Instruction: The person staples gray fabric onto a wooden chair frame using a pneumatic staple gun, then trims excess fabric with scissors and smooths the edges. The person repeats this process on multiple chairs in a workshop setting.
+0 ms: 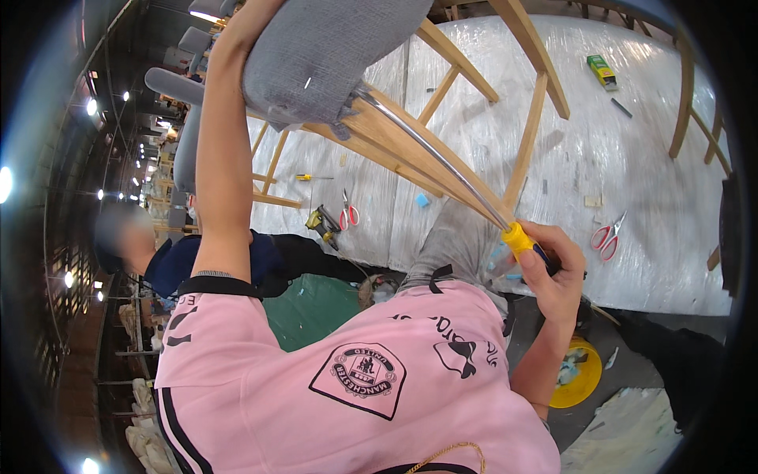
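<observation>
Head view: the right hand [553, 272] is clamped on a yellow-handled screwdriver [442, 162], its tip wedged at frame centre-top under the grey chair cushion [316, 55]. The left hand – cut off at the top edge, grip untellable – steadies the cushion. The blade could slip and gouge the wooden frame [410, 150].

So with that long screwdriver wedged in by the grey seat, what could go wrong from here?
1. The screwdriver runs along the wooden chair frame toward the grey upholstered seat; if its tip slips, it could gouge the wood or tear the fabric.
2. The left hand grips the seat near where the shaft ends, so a slip might jab it.
3. The chair is tilted and seems steadied mainly by that hand; hard pushing from the right hand could shift it.
</observation>
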Demonstrator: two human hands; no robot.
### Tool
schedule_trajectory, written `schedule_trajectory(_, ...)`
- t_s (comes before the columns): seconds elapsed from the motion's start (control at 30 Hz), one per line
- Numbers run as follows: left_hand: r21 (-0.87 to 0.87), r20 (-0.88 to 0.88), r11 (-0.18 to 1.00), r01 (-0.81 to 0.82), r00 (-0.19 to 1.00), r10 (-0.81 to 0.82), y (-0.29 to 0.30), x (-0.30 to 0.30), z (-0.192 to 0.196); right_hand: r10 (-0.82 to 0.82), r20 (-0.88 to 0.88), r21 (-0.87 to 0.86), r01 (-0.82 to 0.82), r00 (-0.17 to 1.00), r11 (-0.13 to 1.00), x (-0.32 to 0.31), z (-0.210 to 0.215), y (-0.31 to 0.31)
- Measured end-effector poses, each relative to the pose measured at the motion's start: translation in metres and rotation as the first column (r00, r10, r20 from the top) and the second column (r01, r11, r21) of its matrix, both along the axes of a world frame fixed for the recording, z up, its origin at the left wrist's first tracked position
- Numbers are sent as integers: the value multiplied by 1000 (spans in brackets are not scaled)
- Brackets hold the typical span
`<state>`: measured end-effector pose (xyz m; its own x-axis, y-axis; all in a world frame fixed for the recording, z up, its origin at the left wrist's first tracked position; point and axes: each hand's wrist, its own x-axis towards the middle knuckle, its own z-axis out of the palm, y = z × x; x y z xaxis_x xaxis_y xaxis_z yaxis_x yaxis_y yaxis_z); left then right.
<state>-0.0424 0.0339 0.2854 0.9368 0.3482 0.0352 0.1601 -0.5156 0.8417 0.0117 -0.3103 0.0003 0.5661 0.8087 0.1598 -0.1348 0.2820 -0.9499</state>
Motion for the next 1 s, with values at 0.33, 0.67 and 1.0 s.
schedule_trajectory(0.33,-32,5,999,-38,999,39,1,2,1,45,8,-40,-45,999,998,5,16,10)
schedule_trajectory(0.67,-58,16,996,-60,998,61,10,-7,1,43,-106,82,-34,993,996,-36,-18,55)
schedule_trajectory(1.0,-55,45,998,-21,999,24,43,-12,0,137,-258,187,-89,956,978,-51,-33,109)
